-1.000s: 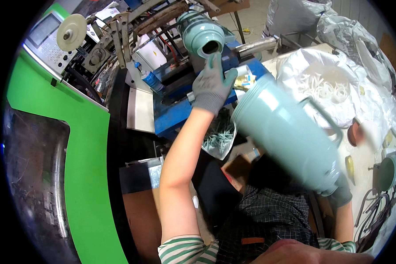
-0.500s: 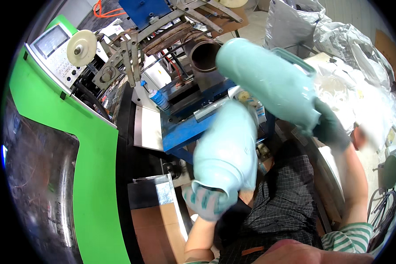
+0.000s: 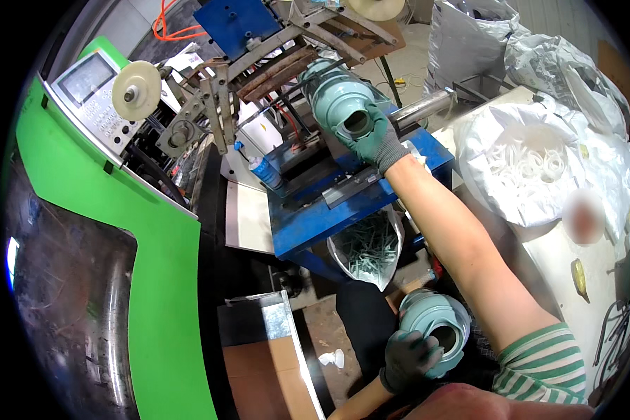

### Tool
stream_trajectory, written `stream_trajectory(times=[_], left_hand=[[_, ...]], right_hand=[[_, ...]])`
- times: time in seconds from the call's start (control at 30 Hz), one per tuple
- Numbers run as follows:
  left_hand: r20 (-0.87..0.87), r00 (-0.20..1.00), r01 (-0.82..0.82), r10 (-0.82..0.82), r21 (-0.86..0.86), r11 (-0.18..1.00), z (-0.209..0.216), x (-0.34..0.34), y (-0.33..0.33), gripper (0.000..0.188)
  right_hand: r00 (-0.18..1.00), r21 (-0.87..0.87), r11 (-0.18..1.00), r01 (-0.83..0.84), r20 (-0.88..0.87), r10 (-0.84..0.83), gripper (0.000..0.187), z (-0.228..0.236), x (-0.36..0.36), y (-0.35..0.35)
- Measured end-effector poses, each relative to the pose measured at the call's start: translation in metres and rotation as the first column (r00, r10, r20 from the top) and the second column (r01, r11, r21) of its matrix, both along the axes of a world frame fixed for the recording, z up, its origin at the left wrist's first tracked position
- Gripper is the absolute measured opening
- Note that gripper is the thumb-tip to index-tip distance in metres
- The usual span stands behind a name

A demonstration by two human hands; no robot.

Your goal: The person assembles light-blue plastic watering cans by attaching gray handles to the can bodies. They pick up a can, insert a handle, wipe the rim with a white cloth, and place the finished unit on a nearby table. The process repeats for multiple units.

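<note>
Jugs are what you are handling: one pale green jug [image 3: 343, 105] sits on the machine's holder at the far end of the blue bench [image 3: 329, 217], open bottom facing you, and your right hand [image 3: 374, 140], gloved, is closed around its lower rim, so it looks seated or nearly seated there, though I cannot tell whether it is pushed fully home. Your left hand [image 3: 407, 358], also gloved, grips a second pale green jug [image 3: 437, 332] low down by your lap, its open end turned up toward you. Judging by that, one piece is on the machine and one is off it in your hold; whether the machine has worked on either piece cannot be read from here. Around you: a green machine housing [image 3: 119, 231] with a grey control panel [image 3: 94, 94] along the left, a pale round reel [image 3: 136, 89] and metal linkage above the bench, a small blue-capped bottle [image 3: 266, 171] standing on the bench's left edge, and a clear bag of thin green parts [image 3: 367, 245] hanging off its near edge. To the right lies a big white sack of white rings [image 3: 532, 168]. Between your two hands the hanging bag and the bench's near corner crowd the path, and a brown box with a metal corner [image 3: 273, 350] stands close by your left knee.
</note>
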State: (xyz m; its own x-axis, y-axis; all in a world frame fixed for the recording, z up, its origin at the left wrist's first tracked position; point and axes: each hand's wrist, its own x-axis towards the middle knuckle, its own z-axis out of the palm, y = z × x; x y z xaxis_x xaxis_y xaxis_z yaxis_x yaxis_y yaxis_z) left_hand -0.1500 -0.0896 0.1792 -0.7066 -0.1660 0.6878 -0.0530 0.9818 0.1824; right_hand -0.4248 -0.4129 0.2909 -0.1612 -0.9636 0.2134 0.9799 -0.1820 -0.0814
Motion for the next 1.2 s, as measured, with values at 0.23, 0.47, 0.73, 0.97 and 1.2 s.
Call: stream_trajectory(times=[0.23, 0.47, 0.73, 0.97, 1.2], left_hand=[[0.087, 0.996, 0.004, -0.015, 0.126, 0.992, -0.013, 0.01, 0.0, 0.032], [0.063, 0.997, 0.03, -0.036, 0.091, 0.995, 0.0, -0.03, -0.018, 0.035], [0.126, 0.992, 0.016, -0.022, 0.043, 0.999, -0.017, -0.025, -0.026, 0.033], [0.179, 0.983, 0.026, -0.03, 0.024, 0.999, -0.015, -0.025, -0.014, 0.03], [0.01, 1.0, -0.002, 0.001, 0.143, 0.99, -0.031, -0.001, -0.017, 0.063]], right_hand=[[0.748, 0.255, 0.961, 0.102, -0.657, 0.096, 0.06, -0.047, -0.006, 0.14], [-0.302, -0.284, 0.224, 0.932, -0.952, 0.051, 0.034, -0.152, -0.138, 0.461], [0.36, -0.438, -0.333, 0.835, -0.022, 0.933, 0.064, -0.18, -0.173, 0.71], [-0.076, -0.651, -0.183, 0.737, -0.348, 0.934, 0.022, -0.186, -0.163, 0.708], [-0.731, -0.776, -0.009, 0.63, -0.598, 0.328, 0.017, -0.122, -0.138, 0.563]])
